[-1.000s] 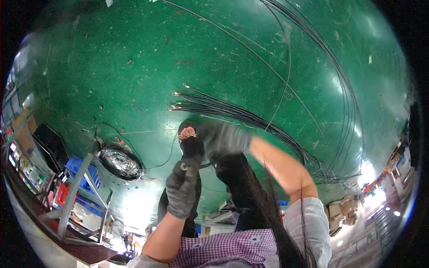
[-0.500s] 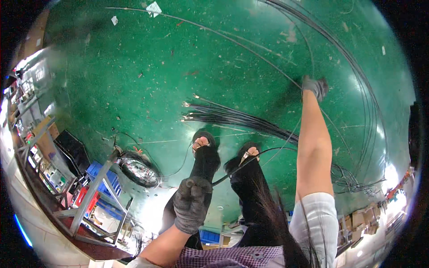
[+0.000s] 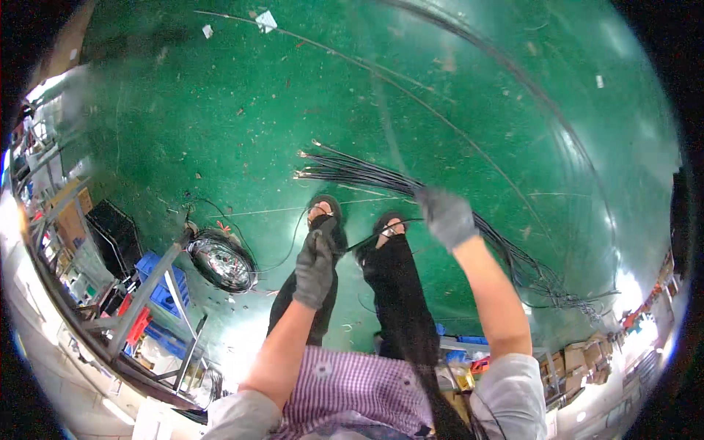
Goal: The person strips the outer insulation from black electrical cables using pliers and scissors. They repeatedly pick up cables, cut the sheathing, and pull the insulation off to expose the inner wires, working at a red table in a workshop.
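Both my hands wear grey knit gloves. My left hand [image 3: 314, 270] is closed on a thin black cable [image 3: 361, 245] above my left leg. From there the cable curves right to my right hand [image 3: 447, 218], which is smeared by motion but looks closed on it. A faint blurred strand runs up from the right hand over the floor. Just beyond my feet lies a bundle of black cables [image 3: 359, 170] with metal-tipped ends at its left. My right hand is over this bundle and hides part of it.
A coil of black cable [image 3: 220, 260] lies left of my feet, beside a metal-legged table [image 3: 147, 301] with blue crates [image 3: 163, 282]. Long cables [image 3: 506, 70] arc over the green floor [image 3: 220, 139]. Tangled cable ends [image 3: 565, 299] lie right; cardboard boxes [image 3: 583, 359] stand at lower right.
My right hand has swept back from far right to above the cable bundle, its arm now bent. My left hand has risen slightly in view, still closed on the cable.
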